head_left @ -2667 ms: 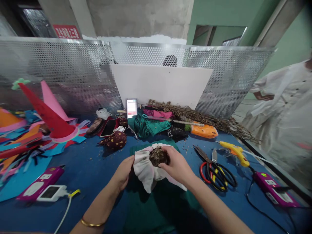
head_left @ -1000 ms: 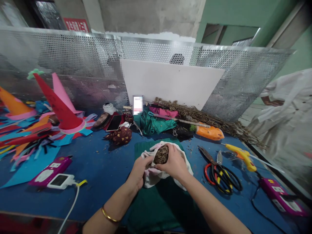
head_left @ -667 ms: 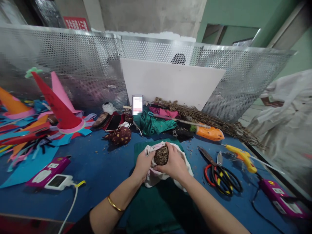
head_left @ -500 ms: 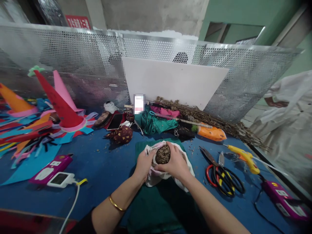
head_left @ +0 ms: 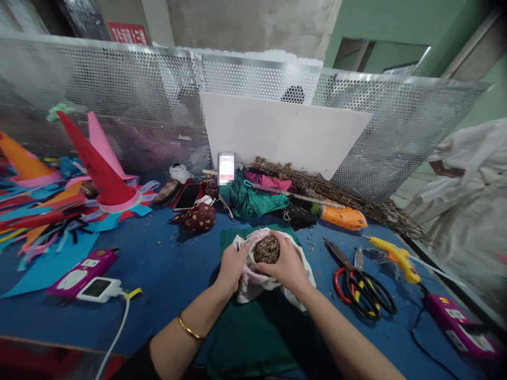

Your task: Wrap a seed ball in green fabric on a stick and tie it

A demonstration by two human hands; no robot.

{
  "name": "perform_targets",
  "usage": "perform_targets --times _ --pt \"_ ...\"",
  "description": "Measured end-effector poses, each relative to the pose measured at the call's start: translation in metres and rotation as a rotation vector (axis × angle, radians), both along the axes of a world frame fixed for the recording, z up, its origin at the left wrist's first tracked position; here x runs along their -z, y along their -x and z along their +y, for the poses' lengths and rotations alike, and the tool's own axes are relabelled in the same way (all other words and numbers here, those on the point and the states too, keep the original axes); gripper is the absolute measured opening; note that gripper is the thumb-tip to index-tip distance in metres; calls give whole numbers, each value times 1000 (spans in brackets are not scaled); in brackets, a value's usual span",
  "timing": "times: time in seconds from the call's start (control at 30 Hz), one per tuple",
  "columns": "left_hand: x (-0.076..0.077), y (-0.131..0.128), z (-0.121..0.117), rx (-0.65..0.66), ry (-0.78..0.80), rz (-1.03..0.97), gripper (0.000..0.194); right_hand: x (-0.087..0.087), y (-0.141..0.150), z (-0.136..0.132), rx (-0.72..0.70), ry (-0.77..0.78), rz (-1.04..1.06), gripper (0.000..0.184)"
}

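Observation:
A brown clump of dried plant bits (head_left: 266,249) rests inside a white cloth (head_left: 259,287) that is bunched around it. My left hand (head_left: 233,264) is closed on the cloth's left edge. My right hand (head_left: 290,264) curves round the right side of the clump, its thumb in front and its fingers behind. The cloth spills out below and to the right of that hand. Underneath lies a dark green cloth (head_left: 253,338).
Scissors (head_left: 356,279), a yellow glue gun (head_left: 400,258) and a purple power strip (head_left: 459,327) lie on the right. Paper cone hats (head_left: 97,163) and another power strip (head_left: 81,274) are at left. Dried stalks (head_left: 356,195), fabric (head_left: 257,203) and a patterned bundle (head_left: 198,218) sit behind.
My right hand has shifted slightly, with its upper fingers lower behind the clump. The clump shows a little more of its top. My left hand stays at the cloth's edge.

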State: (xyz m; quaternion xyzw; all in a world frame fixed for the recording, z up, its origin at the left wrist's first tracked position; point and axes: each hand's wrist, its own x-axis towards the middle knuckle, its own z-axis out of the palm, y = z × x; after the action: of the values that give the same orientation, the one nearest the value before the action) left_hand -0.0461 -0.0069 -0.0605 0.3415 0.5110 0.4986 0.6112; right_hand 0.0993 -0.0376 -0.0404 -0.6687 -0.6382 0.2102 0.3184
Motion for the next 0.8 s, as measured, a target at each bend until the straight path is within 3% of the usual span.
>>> perform_targets --times 0.17,0.53,0.67,0.8 --pt "4 1 0 14 -21 22 38 -6 -6 -1 -13 -32 35 85" --pt "-7 6 -3 -57 -45 256 18 -10 -11 -5 -11 -12 130 80" --pt "-13 6 -9 -49 -7 97 27 -8 -11 -3 14 -52 163 77" --pt "-26 6 -22 173 64 -132 44 -8 -10 -2 25 -68 154 76"
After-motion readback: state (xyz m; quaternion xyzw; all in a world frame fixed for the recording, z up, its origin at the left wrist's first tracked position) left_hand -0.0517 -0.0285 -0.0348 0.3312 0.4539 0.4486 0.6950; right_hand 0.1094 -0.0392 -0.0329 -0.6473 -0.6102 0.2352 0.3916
